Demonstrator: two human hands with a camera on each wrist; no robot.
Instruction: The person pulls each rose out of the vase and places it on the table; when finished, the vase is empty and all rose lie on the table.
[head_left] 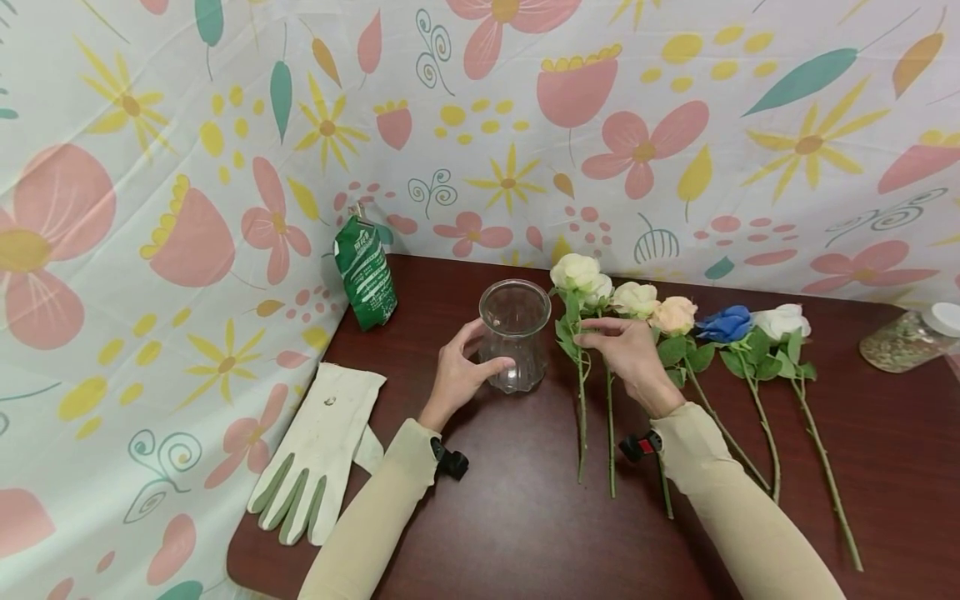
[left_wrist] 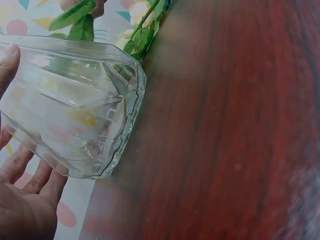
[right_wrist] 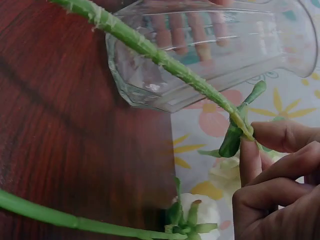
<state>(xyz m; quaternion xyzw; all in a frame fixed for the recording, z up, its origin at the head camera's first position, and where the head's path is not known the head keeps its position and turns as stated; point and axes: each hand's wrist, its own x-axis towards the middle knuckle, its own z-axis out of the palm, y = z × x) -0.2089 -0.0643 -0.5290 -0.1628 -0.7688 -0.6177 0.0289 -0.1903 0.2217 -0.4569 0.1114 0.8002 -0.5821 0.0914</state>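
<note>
A clear glass vase [head_left: 525,362] stands on the dark wooden table, and my left hand [head_left: 468,371] grips its left side, thumb in front and fingers behind. In the left wrist view the vase's ribbed wall [left_wrist: 65,105] lies between thumb and fingers. Right of it, my right hand [head_left: 626,354] pinches the stem of a white rose [head_left: 576,273] just below the bloom, among its leaves. The right wrist view shows thumb and fingertips meeting on that green stem [right_wrist: 165,60]. Beside it lie a cream rose [head_left: 635,298] and a peach rose [head_left: 675,315], their stems partly hidden by my right arm.
Farther right lie a blue rose [head_left: 725,323] and another white rose [head_left: 782,321]. A lidded jar [head_left: 896,343] rests at the right edge. Pale gloves [head_left: 322,442] and a green package [head_left: 366,275] are on the left. A floral cloth [head_left: 510,125] hangs behind the table [head_left: 525,517].
</note>
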